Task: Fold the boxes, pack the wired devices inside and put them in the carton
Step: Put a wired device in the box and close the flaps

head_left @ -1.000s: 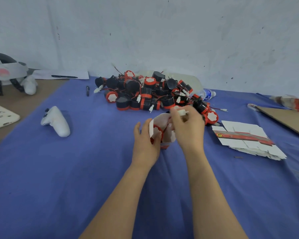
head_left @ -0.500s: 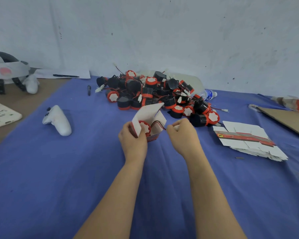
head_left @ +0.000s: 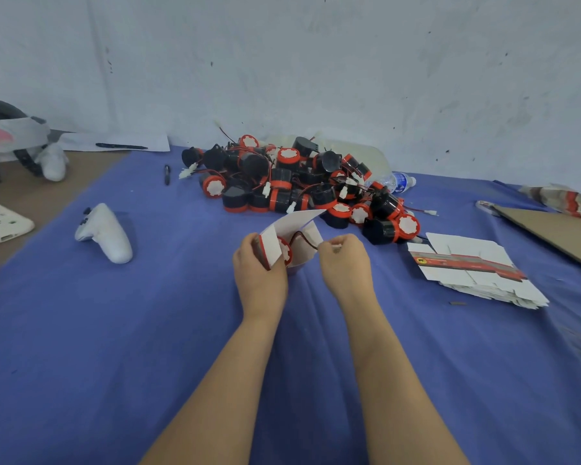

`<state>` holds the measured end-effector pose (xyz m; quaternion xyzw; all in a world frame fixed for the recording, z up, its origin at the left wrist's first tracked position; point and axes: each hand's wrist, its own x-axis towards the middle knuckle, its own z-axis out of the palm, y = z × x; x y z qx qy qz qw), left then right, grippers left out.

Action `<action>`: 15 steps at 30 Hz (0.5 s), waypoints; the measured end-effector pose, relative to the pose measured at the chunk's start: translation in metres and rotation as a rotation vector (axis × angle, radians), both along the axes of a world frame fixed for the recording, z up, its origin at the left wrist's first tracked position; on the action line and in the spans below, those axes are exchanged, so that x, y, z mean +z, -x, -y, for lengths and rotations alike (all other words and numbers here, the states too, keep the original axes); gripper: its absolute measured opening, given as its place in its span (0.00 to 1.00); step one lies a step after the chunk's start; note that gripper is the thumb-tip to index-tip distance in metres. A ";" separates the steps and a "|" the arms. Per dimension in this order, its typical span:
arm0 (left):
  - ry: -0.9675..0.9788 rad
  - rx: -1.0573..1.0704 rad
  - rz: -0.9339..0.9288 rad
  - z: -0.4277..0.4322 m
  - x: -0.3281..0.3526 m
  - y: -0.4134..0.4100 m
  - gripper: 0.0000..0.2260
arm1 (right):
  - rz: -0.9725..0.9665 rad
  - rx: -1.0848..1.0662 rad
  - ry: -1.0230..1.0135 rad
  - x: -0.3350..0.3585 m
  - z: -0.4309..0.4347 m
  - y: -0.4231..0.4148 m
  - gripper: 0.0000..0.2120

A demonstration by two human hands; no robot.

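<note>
Only the head camera here, so one angle to go on. The person's left hand [head_left: 260, 263] is wrapped around a small white box [head_left: 298, 224] with red trim and holds it just above the blue cloth [head_left: 114, 330], in front of the big pile of black-and-red devices [head_left: 299, 182]. One device [head_left: 285, 252] already sits in the box mouth with its red-rimmed white face showing. Its wire [head_left: 303, 237] loops out of the opening and runs right, straight into the right hand [head_left: 344, 260]. That hand has its fingers curled in and looks to be pinching the wire's loose end, though the plug itself is too small to make out. The thing that matters next, by the look of it: the wire's length lies left-to-right between the two hands, the box mouth is just left of the right hand, and the lid flap stands open, tilted up and away. So the right hand is the one placed to feed the slack leftward into the box before the flap can close. If the loop stays above the rim, the flap would probably catch on it. A stack of flat boxes [head_left: 473, 266] lies to the right, and past it a brown cardboard sheet [head_left: 550, 229]. Can't tell if that's the carton. A white controller [head_left: 104, 233] sits well off to the left.
</note>
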<state>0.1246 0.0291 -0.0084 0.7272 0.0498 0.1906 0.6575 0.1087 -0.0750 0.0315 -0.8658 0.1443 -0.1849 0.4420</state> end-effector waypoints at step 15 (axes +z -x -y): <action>-0.222 -0.123 0.180 0.002 -0.004 0.003 0.27 | -0.476 0.099 0.467 0.003 -0.012 -0.008 0.08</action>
